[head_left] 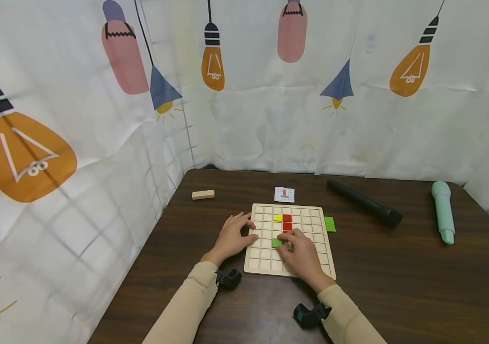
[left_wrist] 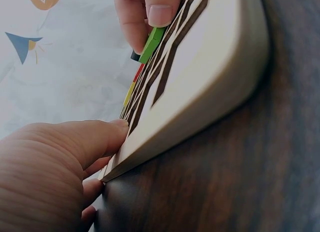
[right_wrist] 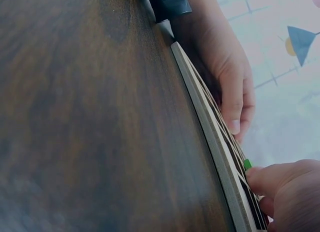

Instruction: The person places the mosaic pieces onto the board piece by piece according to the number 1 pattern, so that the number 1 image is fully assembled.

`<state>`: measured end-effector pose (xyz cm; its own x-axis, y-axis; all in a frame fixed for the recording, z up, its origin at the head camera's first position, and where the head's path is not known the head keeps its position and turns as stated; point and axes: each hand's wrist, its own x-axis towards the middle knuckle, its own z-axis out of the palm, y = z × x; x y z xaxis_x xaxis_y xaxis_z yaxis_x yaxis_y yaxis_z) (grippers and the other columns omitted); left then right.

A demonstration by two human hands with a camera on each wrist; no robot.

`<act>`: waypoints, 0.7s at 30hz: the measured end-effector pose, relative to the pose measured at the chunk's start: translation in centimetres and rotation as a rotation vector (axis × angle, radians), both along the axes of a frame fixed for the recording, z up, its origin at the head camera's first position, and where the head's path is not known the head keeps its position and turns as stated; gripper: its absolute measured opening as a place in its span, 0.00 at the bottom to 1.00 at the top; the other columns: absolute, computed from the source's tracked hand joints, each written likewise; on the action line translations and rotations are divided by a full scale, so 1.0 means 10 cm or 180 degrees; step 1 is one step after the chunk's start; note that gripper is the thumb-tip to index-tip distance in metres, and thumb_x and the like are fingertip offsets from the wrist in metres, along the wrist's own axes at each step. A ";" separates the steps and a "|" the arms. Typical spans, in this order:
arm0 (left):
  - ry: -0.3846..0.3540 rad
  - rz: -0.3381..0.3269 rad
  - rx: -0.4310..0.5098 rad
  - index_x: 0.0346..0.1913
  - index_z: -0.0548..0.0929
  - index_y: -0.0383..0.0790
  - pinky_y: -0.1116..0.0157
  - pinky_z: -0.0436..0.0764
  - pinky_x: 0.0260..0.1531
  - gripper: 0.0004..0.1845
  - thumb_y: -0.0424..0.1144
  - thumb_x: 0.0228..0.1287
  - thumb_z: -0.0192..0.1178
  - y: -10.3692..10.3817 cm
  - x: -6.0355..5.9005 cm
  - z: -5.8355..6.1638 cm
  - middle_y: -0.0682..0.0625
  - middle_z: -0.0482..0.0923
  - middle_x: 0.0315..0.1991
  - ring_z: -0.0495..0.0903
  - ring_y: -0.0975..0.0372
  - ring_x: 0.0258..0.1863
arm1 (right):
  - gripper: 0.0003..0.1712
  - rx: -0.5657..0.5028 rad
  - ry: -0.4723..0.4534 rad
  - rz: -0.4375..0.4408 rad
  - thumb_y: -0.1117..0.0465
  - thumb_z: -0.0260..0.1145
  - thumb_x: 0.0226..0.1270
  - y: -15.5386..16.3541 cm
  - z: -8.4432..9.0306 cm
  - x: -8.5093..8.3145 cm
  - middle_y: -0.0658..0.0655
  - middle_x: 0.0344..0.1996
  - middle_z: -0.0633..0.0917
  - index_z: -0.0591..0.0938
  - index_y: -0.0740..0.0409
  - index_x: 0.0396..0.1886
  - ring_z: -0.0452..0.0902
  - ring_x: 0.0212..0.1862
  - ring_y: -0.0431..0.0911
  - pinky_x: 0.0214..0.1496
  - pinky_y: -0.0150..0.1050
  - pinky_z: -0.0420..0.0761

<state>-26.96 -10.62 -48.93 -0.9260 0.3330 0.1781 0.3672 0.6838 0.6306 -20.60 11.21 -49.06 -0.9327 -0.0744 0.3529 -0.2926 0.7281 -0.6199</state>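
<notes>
A pale wooden grid board [head_left: 255, 265] lies on the dark table. My left hand [head_left: 233, 237] rests at its left edge, thumb on the top face and relaxed fingers along the rim. Over the board's middle, my right hand [head_left: 300, 253] pinches a small green tile [head_left: 277, 242] between thumb and forefinger. In the left wrist view this green tile [left_wrist: 152, 44] stands tilted close over the grid. Farther up the board sit red tiles [head_left: 287, 222], with a small yellow piece [head_left: 277, 218] beside them. The right hand's fingers overlap the lower red part in the head view.
Just beyond the board lies a small printed card [head_left: 284, 194]. Green tiles [head_left: 330, 224] rest by its right edge. A wooden block [head_left: 203, 194] is at the far left, a black microphone [head_left: 364, 203] behind right, and a mint-green microphone-shaped object [head_left: 443, 212] farther right.
</notes>
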 end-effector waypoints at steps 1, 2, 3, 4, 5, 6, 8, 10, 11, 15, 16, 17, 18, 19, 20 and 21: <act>0.0005 -0.0002 0.0008 0.41 0.81 0.50 0.54 0.45 0.76 0.09 0.46 0.61 0.68 0.00 0.00 0.00 0.50 0.67 0.70 0.57 0.56 0.74 | 0.15 0.0003 0.0002 0.0001 0.59 0.76 0.55 0.00 0.00 0.00 0.50 0.37 0.80 0.88 0.54 0.44 0.73 0.35 0.40 0.33 0.34 0.73; 0.0002 -0.0005 0.0011 0.41 0.81 0.50 0.54 0.45 0.76 0.09 0.46 0.61 0.68 0.00 0.00 0.00 0.50 0.67 0.70 0.57 0.56 0.74 | 0.15 0.0002 0.0005 0.0004 0.59 0.76 0.55 0.00 0.00 0.00 0.50 0.37 0.80 0.88 0.54 0.44 0.74 0.35 0.40 0.33 0.34 0.73; 0.0001 -0.0010 0.0014 0.41 0.81 0.50 0.54 0.45 0.76 0.09 0.46 0.61 0.68 0.00 0.00 0.00 0.50 0.67 0.70 0.57 0.55 0.74 | 0.15 0.0000 0.0009 0.0003 0.59 0.76 0.55 0.00 0.00 0.00 0.49 0.37 0.80 0.88 0.54 0.43 0.74 0.35 0.41 0.34 0.35 0.73; -0.0001 -0.0013 0.0013 0.41 0.81 0.50 0.54 0.45 0.76 0.09 0.46 0.61 0.68 0.00 0.00 0.00 0.50 0.67 0.70 0.57 0.55 0.74 | 0.15 -0.0002 0.0009 0.0003 0.59 0.76 0.55 0.00 0.00 0.01 0.49 0.37 0.80 0.88 0.54 0.43 0.74 0.35 0.41 0.34 0.35 0.73; -0.0008 -0.0012 0.0007 0.41 0.81 0.50 0.55 0.45 0.76 0.09 0.46 0.61 0.68 0.00 0.00 0.00 0.50 0.67 0.70 0.57 0.56 0.74 | 0.15 -0.0007 0.0009 0.0004 0.59 0.76 0.55 0.00 0.00 0.01 0.49 0.37 0.80 0.88 0.54 0.43 0.74 0.36 0.41 0.34 0.35 0.73; -0.0012 -0.0015 0.0004 0.41 0.81 0.50 0.55 0.45 0.76 0.09 0.46 0.61 0.68 0.00 0.00 0.01 0.50 0.67 0.70 0.57 0.56 0.74 | 0.14 -0.0005 0.0006 0.0002 0.59 0.76 0.55 0.00 0.01 0.01 0.49 0.36 0.80 0.88 0.54 0.43 0.74 0.36 0.40 0.34 0.34 0.73; -0.0020 -0.0018 0.0000 0.41 0.81 0.50 0.55 0.45 0.76 0.09 0.46 0.61 0.68 0.00 0.00 0.01 0.50 0.66 0.70 0.57 0.56 0.74 | 0.14 -0.0010 -0.0005 0.0000 0.59 0.76 0.55 0.01 0.01 0.01 0.49 0.36 0.80 0.88 0.54 0.43 0.74 0.35 0.40 0.33 0.34 0.73; -0.0033 -0.0015 0.0000 0.41 0.81 0.50 0.55 0.45 0.76 0.09 0.47 0.61 0.67 0.00 0.01 0.02 0.50 0.66 0.71 0.57 0.56 0.74 | 0.14 -0.0016 -0.0018 0.0002 0.59 0.76 0.55 0.01 0.01 0.01 0.49 0.36 0.79 0.88 0.54 0.43 0.73 0.34 0.40 0.32 0.34 0.72; -0.0038 -0.0015 0.0001 0.41 0.81 0.50 0.55 0.45 0.76 0.09 0.46 0.61 0.67 0.00 0.01 0.02 0.50 0.66 0.71 0.57 0.56 0.74 | 0.14 -0.0015 -0.0021 0.0002 0.59 0.76 0.55 0.01 0.01 0.01 0.49 0.36 0.79 0.88 0.54 0.43 0.72 0.34 0.40 0.32 0.33 0.71; -0.0013 -0.0026 0.0009 0.41 0.81 0.48 0.52 0.46 0.76 0.09 0.46 0.61 0.67 0.00 0.01 0.03 0.48 0.67 0.70 0.57 0.54 0.74 | 0.14 -0.0010 -0.0024 0.0013 0.59 0.76 0.55 0.00 0.02 0.02 0.49 0.36 0.79 0.89 0.54 0.42 0.72 0.34 0.40 0.32 0.34 0.71; 0.0003 -0.0029 0.0005 0.41 0.81 0.48 0.52 0.46 0.76 0.09 0.45 0.61 0.67 0.00 0.01 0.03 0.48 0.67 0.70 0.58 0.54 0.74 | 0.14 -0.0006 -0.0023 0.0014 0.59 0.76 0.55 0.00 0.02 0.02 0.49 0.36 0.79 0.89 0.54 0.42 0.72 0.34 0.40 0.32 0.34 0.71; 0.0015 -0.0031 0.0004 0.41 0.81 0.48 0.52 0.46 0.76 0.09 0.45 0.61 0.67 0.00 0.01 0.03 0.48 0.67 0.70 0.58 0.54 0.74 | 0.14 -0.0001 -0.0019 0.0013 0.59 0.76 0.55 0.00 0.02 0.02 0.49 0.36 0.79 0.89 0.54 0.42 0.72 0.34 0.40 0.32 0.34 0.71; 0.0026 -0.0029 0.0000 0.41 0.81 0.48 0.52 0.46 0.76 0.09 0.45 0.61 0.68 0.00 0.01 0.03 0.48 0.67 0.70 0.58 0.54 0.73 | 0.14 -0.0002 -0.0018 0.0016 0.59 0.76 0.55 0.00 0.02 0.02 0.49 0.36 0.79 0.89 0.54 0.43 0.72 0.34 0.40 0.33 0.34 0.71; 0.0024 -0.0019 -0.0010 0.41 0.81 0.48 0.53 0.46 0.76 0.09 0.45 0.61 0.67 0.00 0.01 0.03 0.48 0.67 0.70 0.58 0.54 0.74 | 0.14 -0.0004 -0.0015 0.0017 0.59 0.76 0.55 0.00 0.02 0.02 0.49 0.36 0.79 0.89 0.54 0.43 0.72 0.34 0.40 0.32 0.34 0.71; 0.0026 -0.0018 -0.0015 0.41 0.81 0.48 0.53 0.46 0.76 0.09 0.45 0.61 0.67 0.01 0.01 0.03 0.48 0.67 0.70 0.58 0.55 0.74 | 0.14 -0.0012 -0.0013 0.0022 0.59 0.76 0.55 0.00 0.01 0.02 0.49 0.36 0.79 0.88 0.54 0.43 0.72 0.34 0.40 0.32 0.34 0.71; 0.0022 -0.0012 -0.0024 0.41 0.81 0.49 0.54 0.45 0.76 0.09 0.46 0.61 0.67 0.01 0.01 0.02 0.49 0.67 0.70 0.58 0.55 0.74 | 0.14 -0.0020 -0.0007 0.0026 0.59 0.76 0.55 0.00 0.01 0.02 0.49 0.36 0.79 0.88 0.53 0.43 0.72 0.34 0.40 0.32 0.35 0.72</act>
